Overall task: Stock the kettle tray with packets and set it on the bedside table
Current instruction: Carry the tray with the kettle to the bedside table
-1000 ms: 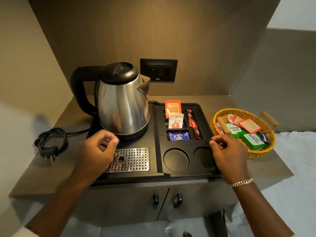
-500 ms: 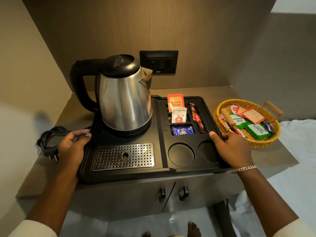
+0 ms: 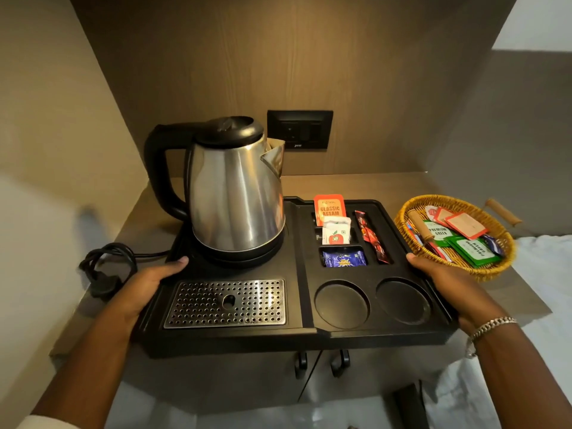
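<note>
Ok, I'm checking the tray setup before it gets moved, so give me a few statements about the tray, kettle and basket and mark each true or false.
1. Both hands grip the tray: the left hand on its left edge, the right hand on its right edge. True.
2. The two round cup recesses hold cups. False: both are empty.
3. The kettle stands on the left half of the tray, behind the perforated metal drip grid. True.
4. The orange Classic Assam packet lies in the wicker basket. False: it stands in a tray compartment.
5. The power plug is in the wall socket. False: it lies on the tabletop, cord coiled.
</note>
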The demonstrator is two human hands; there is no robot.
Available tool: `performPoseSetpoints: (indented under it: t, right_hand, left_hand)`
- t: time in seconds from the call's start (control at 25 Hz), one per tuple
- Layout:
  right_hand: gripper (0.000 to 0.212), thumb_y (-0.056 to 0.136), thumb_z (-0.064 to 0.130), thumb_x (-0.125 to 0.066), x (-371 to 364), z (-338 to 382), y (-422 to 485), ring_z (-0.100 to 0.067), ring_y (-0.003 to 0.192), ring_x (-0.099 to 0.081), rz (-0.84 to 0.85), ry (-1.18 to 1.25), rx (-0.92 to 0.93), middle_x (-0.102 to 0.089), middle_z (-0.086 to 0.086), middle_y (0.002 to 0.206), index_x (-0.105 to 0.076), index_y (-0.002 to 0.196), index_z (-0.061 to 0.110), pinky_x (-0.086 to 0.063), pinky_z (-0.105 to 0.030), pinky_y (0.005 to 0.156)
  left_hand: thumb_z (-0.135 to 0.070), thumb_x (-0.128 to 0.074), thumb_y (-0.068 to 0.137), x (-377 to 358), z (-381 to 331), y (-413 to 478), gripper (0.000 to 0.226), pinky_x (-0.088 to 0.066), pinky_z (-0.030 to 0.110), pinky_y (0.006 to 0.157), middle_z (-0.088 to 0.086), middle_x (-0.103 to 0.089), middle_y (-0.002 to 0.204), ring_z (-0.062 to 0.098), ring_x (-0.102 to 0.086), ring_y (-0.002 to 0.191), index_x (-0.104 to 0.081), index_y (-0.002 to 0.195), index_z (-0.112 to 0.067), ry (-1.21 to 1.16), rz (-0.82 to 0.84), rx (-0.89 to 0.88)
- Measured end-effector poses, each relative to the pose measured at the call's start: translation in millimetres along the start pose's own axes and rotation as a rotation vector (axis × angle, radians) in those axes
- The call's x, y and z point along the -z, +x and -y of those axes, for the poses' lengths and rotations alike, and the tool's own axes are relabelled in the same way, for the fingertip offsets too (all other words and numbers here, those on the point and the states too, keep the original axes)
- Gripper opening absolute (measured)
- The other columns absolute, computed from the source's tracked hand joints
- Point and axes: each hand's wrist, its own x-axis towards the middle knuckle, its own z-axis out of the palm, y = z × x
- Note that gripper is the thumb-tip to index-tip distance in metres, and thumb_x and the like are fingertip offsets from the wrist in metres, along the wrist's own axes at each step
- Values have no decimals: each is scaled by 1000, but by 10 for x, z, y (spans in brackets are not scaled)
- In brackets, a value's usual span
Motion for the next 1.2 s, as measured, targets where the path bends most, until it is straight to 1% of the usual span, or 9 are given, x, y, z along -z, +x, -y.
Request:
performPoseSetpoints:
  t: [0.12,0.36,0.48,0.56,0.64,0.72,0.92,1.12,1.2]
  right_hand:
    - [55,80,55,-68,31,-41,-2,-35,94,-70,78,-131,16,-75,-15,102,-68,111,10,-54,-49,91]
    - [51,85,54,-61,172,-159,-105,-33,97,-68,153,-207,113,-73,-13,107,-71,109,10,-48,-52,99]
    - [49,88,52,-59,328,-319,-246,-31,91,-71,213,-231,146,-77,-13,95,-75,97,8,-52,-51,95]
    - [51,89,53,-57,459,-376,-342,-27,84,-74,265,-259,169,-79,-9,87,-77,93,7,-56,-43,84]
    - [52,89,56,-55,617,-429,-469,-18,70,-75,299,-294,205,-79,-3,76,-78,88,9,-53,-33,66]
    - [53,89,56,-54,778,-516,-627,-12,60,-73,324,-342,262,-78,1,70,-78,83,10,-47,-29,59]
    - [50,90,54,-54,1120,-753,-1078,-29,83,-73,348,-263,255,-79,-11,85,-75,93,8,-56,-38,76]
    - [51,91,55,-50,1463,-1121,-1717,-28,85,-70,274,-212,249,-75,-11,90,-70,100,9,-52,-32,63]
    - [53,91,55,-50,1592,-1315,-2021,-29,85,-70,232,-175,240,-75,-13,91,-70,101,7,-52,-33,63]
  left_hand:
    - [-37,-79,54,-32,138,-160,69,-51,54,92,27,-72,103,45,-68,95,-64,113,-4,2,-71,21]
    - [-42,-74,62,-86,465,-577,52,-54,45,77,21,-77,83,40,-72,81,-67,102,-9,7,-116,-33]
    - [-38,-69,77,-118,640,-849,40,-50,37,64,16,-77,74,36,-72,71,-66,106,-10,36,-153,-120]
    - [-33,-67,82,-163,706,-1051,36,-49,38,65,14,-76,73,35,-69,74,-64,110,-9,17,-198,-131]
    - [-34,-68,82,-203,817,-1315,40,-52,41,72,20,-75,87,37,-68,80,-65,111,-7,-17,-200,-83]
    - [-37,-69,80,-244,923,-1584,46,-52,45,81,25,-71,104,40,-66,88,-66,114,-6,-36,-214,-43]
    - [-43,-74,70,-250,1169,-2159,46,-55,42,77,20,-76,89,36,-71,72,-73,101,-9,-31,-231,-73]
    - [-36,-70,79,-311,1346,-2615,33,-56,38,68,18,-77,85,34,-72,70,-71,103,-13,19,-207,-241]
    - [-43,-74,71,-297,1441,-2852,48,-57,47,81,21,-76,91,39,-72,83,-71,105,-9,34,-175,-181]
